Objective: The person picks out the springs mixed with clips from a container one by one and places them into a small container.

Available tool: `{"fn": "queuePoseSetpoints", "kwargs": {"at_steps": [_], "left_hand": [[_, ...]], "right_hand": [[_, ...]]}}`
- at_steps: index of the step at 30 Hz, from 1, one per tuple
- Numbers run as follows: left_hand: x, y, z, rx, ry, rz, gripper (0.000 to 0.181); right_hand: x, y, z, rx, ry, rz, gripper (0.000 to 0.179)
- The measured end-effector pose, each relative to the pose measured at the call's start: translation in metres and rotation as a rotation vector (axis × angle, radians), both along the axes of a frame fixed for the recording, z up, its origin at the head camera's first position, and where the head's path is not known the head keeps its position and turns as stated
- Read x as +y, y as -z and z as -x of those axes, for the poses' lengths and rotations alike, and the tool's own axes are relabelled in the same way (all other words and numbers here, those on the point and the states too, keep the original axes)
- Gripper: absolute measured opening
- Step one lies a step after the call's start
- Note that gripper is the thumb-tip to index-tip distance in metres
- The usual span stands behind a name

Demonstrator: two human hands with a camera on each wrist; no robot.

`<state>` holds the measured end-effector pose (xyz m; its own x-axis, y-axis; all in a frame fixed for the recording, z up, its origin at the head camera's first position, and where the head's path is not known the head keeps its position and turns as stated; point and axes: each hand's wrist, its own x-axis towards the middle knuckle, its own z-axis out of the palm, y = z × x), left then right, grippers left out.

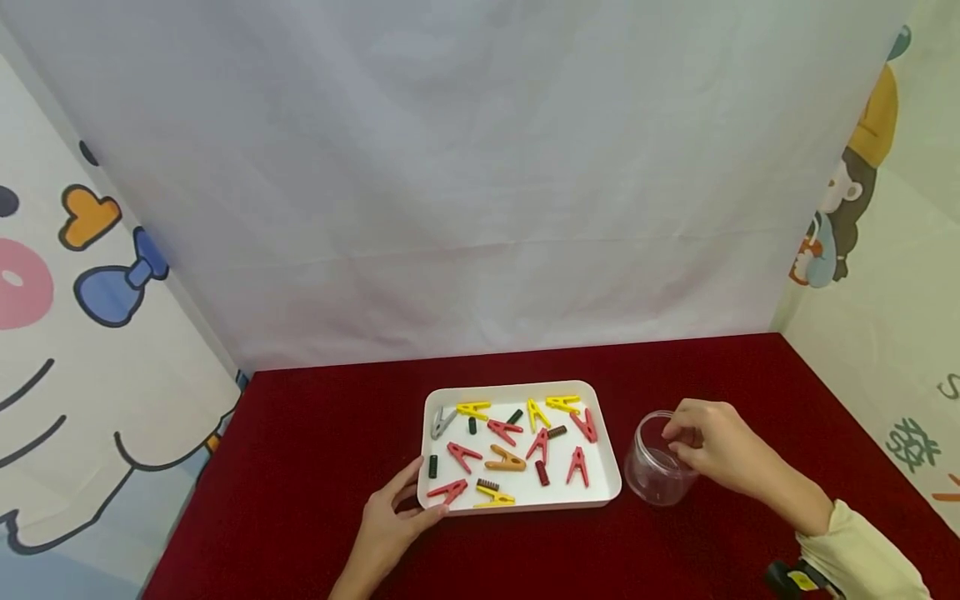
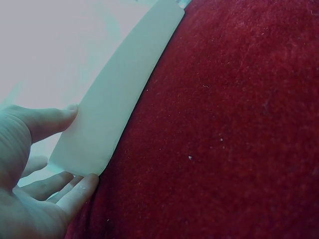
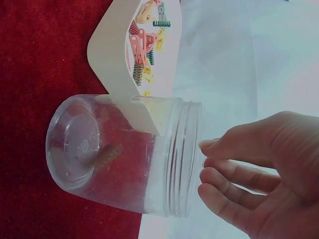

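Note:
My left hand (image 1: pixel 390 521) holds the near left corner of a white tray (image 1: pixel 536 503), thumb at the front wall and fingers round the left side. Plastic clips lie spread in the tray: red (image 1: pixel 577 467), yellow (image 1: pixel 495 497), orange (image 1: pixel 506 459) and grey (image 1: pixel 442 422). Among them are small coil springs (image 1: pixel 542 473) in dark green, brown and dark red. Right of the tray, a clear jar (image 1: pixel 651 482) stands without a lid. Over its mouth is my right hand (image 1: pixel 716 442), fingers loosely bent with nothing between them. Inside the jar, a blurred brownish spring (image 3: pixel 105 155) shows in the right wrist view.
Dark red cloth (image 1: pixel 322 467) covers the table. A pale curtain (image 1: pixel 480 183) hangs behind its far edge, and printed panels (image 1: pixel 90 400) flank it on both sides. The jar stands close by the tray's right end.

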<state>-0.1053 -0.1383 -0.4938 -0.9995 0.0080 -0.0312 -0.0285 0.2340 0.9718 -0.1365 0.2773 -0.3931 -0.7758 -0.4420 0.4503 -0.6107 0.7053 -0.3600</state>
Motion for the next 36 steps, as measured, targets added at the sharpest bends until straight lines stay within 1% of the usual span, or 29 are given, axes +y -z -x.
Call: {"fn": "queuePoseSetpoints", "kwargs": {"at_steps": [3,5,7,10,15,21,29,36], "left_hand": [[-0.001,0.001,0.001,-0.011,-0.015,0.021,0.078],[0.0,0.002,0.001,-0.01,-0.012,0.026,0.078],[0.001,0.002,-0.001,-0.009,-0.004,0.01,0.078],[0.001,0.001,-0.002,-0.006,0.005,-0.007,0.078],[0.001,0.0,-0.001,-0.012,-0.005,0.005,0.078],[0.002,-0.003,-0.001,0.01,0.011,0.008,0.078],[0.001,-0.001,-0.001,-0.007,-0.002,0.018,0.077],[0.0,0.0,-0.001,0.024,-0.002,0.029,0.077]], "right_hand": [[-0.001,-0.003,-0.001,-0.026,0.012,-0.004,0.029],[-0.002,-0.004,-0.003,-0.054,0.029,-0.012,0.028],[-0.002,-0.004,-0.005,-0.085,0.039,-0.015,0.027],[-0.004,-0.005,-0.006,-0.11,0.041,-0.007,0.027],[-0.009,-0.007,-0.006,-0.128,0.05,-0.005,0.028],[-0.016,-0.012,-0.006,-0.144,0.039,0.013,0.029],[-0.025,-0.011,-0.007,-0.151,0.027,0.011,0.029],[-0.032,-0.012,-0.005,-0.17,0.014,0.007,0.029]]}}
